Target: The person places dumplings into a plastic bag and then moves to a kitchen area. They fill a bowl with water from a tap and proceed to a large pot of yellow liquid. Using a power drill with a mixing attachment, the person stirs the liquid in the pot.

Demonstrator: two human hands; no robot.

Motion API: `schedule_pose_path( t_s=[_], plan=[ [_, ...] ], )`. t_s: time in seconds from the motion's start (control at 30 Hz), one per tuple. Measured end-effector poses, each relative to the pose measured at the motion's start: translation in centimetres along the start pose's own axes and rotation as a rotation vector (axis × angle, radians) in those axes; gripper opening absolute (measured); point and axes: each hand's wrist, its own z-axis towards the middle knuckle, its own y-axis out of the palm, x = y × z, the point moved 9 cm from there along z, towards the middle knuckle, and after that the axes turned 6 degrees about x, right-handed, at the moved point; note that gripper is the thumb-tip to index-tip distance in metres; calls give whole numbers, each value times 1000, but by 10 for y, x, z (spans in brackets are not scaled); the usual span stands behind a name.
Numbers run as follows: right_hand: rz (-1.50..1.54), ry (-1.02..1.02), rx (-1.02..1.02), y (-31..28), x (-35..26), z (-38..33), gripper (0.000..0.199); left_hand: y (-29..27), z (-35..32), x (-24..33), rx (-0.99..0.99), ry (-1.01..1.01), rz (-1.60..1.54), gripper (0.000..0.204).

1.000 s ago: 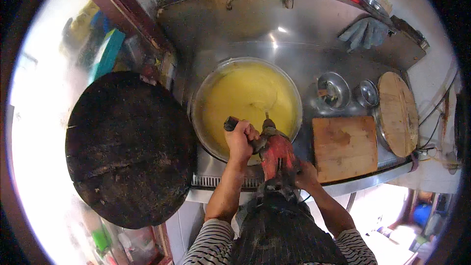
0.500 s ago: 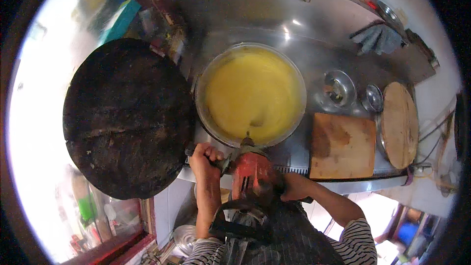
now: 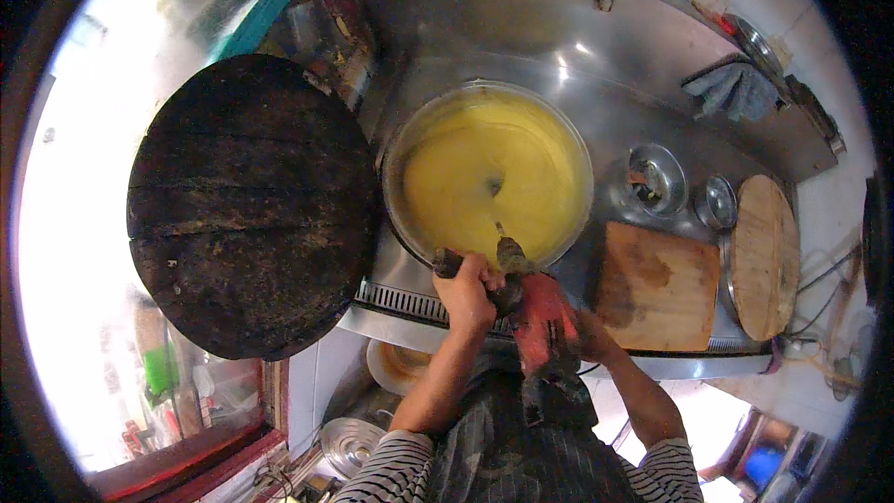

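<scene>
My left hand (image 3: 466,298) is wrapped round the black side handle (image 3: 448,264) of a red and black power drill (image 3: 543,312). At the drill's right side my right hand (image 3: 590,333) grips its body, with most of the fingers hidden behind the tool. From the chuck a thin metal shaft (image 3: 500,227) runs down into a thick yellow mixture (image 3: 452,182), where a small dark hollow shows around its end. The mixture sits in a large round metal pot (image 3: 395,220) on the steel counter, and swirl marks cross its surface.
Left of the pot lies a big dark round wooden board (image 3: 251,210). To the right are a square cutting board (image 3: 657,287), a metal bowl with scraps (image 3: 657,180), a smaller bowl (image 3: 715,202) and an oval wooden board (image 3: 764,257). A grey cloth (image 3: 733,93) hangs behind.
The drill has swung right and its shaft now enters the mixture nearer the pot's middle. Both hands have shifted right with it, still gripping. The whole view has turned slightly.
</scene>
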Motion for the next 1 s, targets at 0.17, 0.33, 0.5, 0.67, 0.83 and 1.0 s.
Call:
schedule_pose_path(
  t_s=[0.17, 0.33, 0.5, 0.67, 0.83, 1.0],
  plan=[
    [-44, 114, -167, -7, -26, -40, 42, -3, -23, -9, -31, -131, 12, 14],
    [59, 55, -341, -9, -64, -41, 44, -41, -25, 9, 41, -153, -131, 19],
    [77, -78, -489, 13, -68, -2, 61, -71, -6, 34, 136, -98, -167, 19],
    [64, 91, -492, 14, -33, 22, 77, -44, -16, 49, 124, 123, -79, 16],
    [-3, -24, -410, -10, -19, 5, 56, -22, -32, 18, 87, 58, -47, 13],
    [447, 341, -411, -7, 24, -36, 40, -12, -50, 6, 84, -20, 22, 18]
  ],
)
